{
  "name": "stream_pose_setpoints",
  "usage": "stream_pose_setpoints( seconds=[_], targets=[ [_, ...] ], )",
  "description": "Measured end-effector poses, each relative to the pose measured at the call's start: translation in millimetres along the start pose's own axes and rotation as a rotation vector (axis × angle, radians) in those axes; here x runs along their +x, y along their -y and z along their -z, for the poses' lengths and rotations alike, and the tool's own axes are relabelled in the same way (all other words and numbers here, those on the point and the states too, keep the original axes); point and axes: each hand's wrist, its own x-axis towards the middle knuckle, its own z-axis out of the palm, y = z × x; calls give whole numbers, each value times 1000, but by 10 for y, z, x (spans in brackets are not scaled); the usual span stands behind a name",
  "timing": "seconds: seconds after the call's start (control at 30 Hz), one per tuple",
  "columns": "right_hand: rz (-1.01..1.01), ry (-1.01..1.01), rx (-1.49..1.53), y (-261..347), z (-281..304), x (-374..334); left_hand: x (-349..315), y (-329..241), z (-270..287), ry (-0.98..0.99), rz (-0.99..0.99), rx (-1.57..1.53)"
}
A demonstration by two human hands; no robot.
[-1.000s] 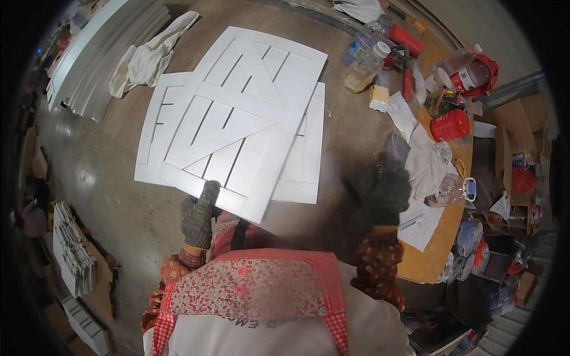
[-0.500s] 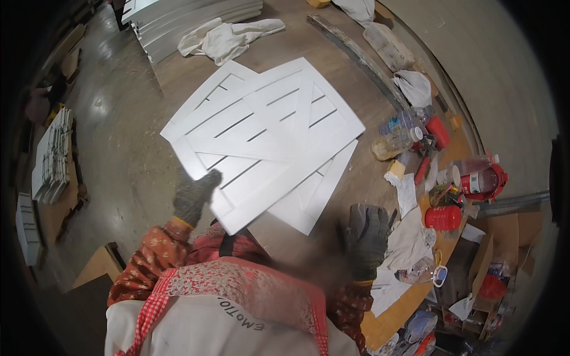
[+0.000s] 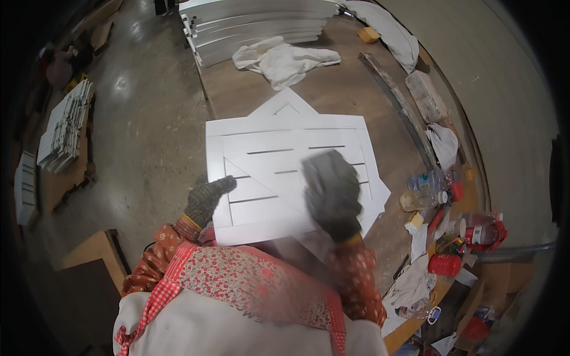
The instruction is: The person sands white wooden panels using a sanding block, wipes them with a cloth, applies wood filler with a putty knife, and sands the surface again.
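A white slatted panel [image 3: 255, 210], with dark slots and a diagonal line across its face, lies flat in front of me. Beneath it, turned at an angle, a second white panel [image 3: 289, 99] shows only its corners. My left hand [image 3: 206, 199], in a dark knit glove, grips the upper panel's left edge, thumb on top and the other fingers mostly hidden. Over the right half of that panel, my gloved right hand [image 3: 339, 204] is blurred by motion. It appears closed round a flat grey pad [image 3: 320, 166] against the surface; the pad's kind is unclear.
A white cloth [image 3: 285, 62] lies on the table before a stack of white panels [image 3: 255, 29]. Along the right side are a long worn strip [image 3: 398, 107], plastic bottles [image 3: 423, 200], a red tub [image 3: 445, 265] and rags [image 3: 412, 282]. More panels [image 3: 65, 127] stand at left.
My right hand has come from beside the panels onto the upper panel. That panel has turned clockwise, with my left hand still at its left edge. The head view has shifted.
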Motion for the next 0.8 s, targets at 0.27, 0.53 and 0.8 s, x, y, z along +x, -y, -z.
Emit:
stream_pose_setpoints(
  seconds=[0.27,0.53,0.8],
  targets=[
    [257,338,-9,405,-1141,1008,268,-574,-279,-172,236,115],
    [448,414,-363,70,-740,1162,272,-603,-246,-202,257,-131],
    [540,543,-705,-409,-894,969,300,-766,-284,-205,305,-30]
  ],
)
